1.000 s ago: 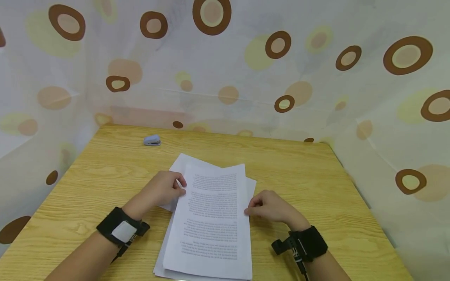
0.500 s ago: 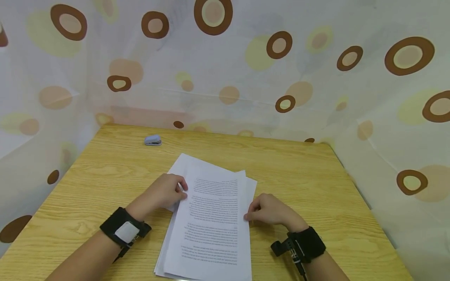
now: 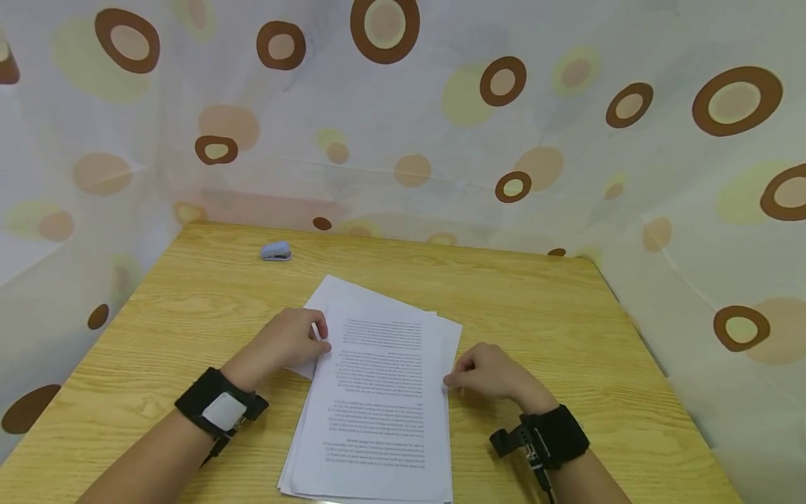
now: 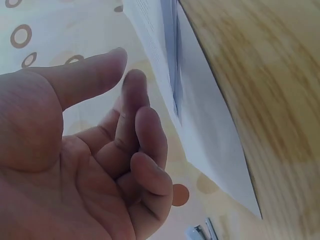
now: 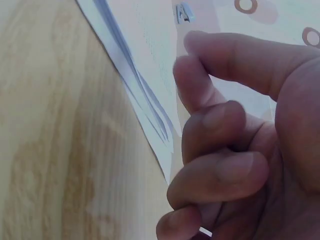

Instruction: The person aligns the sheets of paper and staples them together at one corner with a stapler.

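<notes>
We face a yellow wood-grained desk (image 3: 535, 301) with a white printed paper sheet (image 3: 378, 406) atop askew white sheets (image 3: 329, 288). Its far edge now lies nearer us; we judge it settling, the edges still uneven. Our left hand (image 3: 286, 339) is relaxed beside it, gripping nothing; our right hand's (image 3: 491, 372) fingertips meet at its edge, pinch unclear. A small pale-blue stapler (image 3: 276, 250) sits apart.

Smooth matt paper sheets (image 3: 378, 406), a plastic-looking stapler (image 3: 276, 251), a wood-grained tabletop (image 3: 535, 308) and matt, cloth-like wristbands (image 3: 562, 435).
</notes>
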Tool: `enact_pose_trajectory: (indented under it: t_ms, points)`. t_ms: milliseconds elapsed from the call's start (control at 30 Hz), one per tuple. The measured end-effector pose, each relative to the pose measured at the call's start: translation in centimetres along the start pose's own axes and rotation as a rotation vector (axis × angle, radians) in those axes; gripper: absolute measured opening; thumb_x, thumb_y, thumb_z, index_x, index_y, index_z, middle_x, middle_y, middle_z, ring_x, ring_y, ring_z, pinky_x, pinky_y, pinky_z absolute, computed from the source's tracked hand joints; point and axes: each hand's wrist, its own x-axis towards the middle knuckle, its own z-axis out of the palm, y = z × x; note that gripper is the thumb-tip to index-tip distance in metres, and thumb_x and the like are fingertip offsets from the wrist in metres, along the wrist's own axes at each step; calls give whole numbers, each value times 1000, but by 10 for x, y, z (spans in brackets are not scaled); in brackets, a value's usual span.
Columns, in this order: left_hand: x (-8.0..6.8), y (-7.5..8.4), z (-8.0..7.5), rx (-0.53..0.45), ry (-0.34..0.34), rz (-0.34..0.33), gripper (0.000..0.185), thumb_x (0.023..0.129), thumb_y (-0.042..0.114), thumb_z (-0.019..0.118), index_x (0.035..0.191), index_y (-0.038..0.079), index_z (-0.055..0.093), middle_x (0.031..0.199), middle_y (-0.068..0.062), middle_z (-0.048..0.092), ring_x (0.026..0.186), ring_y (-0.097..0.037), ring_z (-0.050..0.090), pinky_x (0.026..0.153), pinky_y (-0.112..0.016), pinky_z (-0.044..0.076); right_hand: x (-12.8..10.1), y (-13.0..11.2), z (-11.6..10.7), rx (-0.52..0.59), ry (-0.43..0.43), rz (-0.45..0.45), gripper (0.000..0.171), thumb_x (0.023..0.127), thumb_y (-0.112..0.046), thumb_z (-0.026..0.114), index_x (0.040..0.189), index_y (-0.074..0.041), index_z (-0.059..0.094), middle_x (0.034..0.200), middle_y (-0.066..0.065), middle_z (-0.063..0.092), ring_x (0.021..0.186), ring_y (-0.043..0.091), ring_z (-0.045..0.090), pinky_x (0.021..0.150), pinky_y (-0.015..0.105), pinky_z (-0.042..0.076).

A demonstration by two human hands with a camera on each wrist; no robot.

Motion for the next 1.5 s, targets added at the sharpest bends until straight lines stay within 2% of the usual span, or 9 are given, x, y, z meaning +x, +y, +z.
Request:
enact_pose_trajectory:
  t_ms: [200, 533, 767, 900, 1300, 1500]
  points:
    - [-2, -3, -2, 3, 12, -32, 23, 91, 23, 80, 104, 10, 67, 77, -3, 65, 68, -19, 59, 60, -30, 43, 6, -5, -1, 6, 33, 7, 24, 90, -30, 77, 72, -14, 73, 63, -7, 52, 59, 12, 44, 56, 25, 32]
    - [-9, -15, -12, 71, 66, -73, 25, 89, 27, 82, 100, 8, 70, 89, -7, 67, 76, -22, 58, 64, -31, 44, 18, -9, -5, 13, 73, 8, 15, 91, -28, 77, 82, -15, 78, 73, -2, 62, 64, 14, 48, 58, 29, 37]
    - [-13, -22, -17, 89, 67, -92, 25, 89, 27, 82, 100, 7, 71, 89, -7, 67, 79, -23, 57, 66, -32, 43, 29, -15, -9, 12, 96, 0, 14, 93, -26, 76, 89, -14, 80, 72, 0, 60, 63, 15, 47, 59, 30, 37]
    - [-16, -26, -18, 90, 71, -124, 28, 89, 28, 82, 101, 6, 71, 87, -8, 66, 79, -24, 58, 66, -33, 43, 38, -21, -12, -2, 117, 2, 15, 94, -27, 75, 92, -13, 80, 73, 1, 59, 64, 16, 46, 60, 30, 38]
    - [-25, -39, -21, 108, 114, -154, 31, 87, 32, 81, 97, 4, 69, 83, -7, 63, 73, -22, 57, 60, -31, 42, 63, -32, -16, -56, 172, 17, 25, 98, -32, 71, 107, -11, 80, 101, 8, 72, 82, 20, 57, 67, 31, 45]
    - [-28, -51, -19, 119, 150, -167, 37, 84, 37, 84, 94, 4, 71, 87, -7, 67, 71, -21, 58, 57, -31, 44, 79, -30, -11, -65, 223, 19, 26, 99, -29, 69, 113, -9, 78, 97, 9, 71, 78, 21, 59, 65, 31, 46]
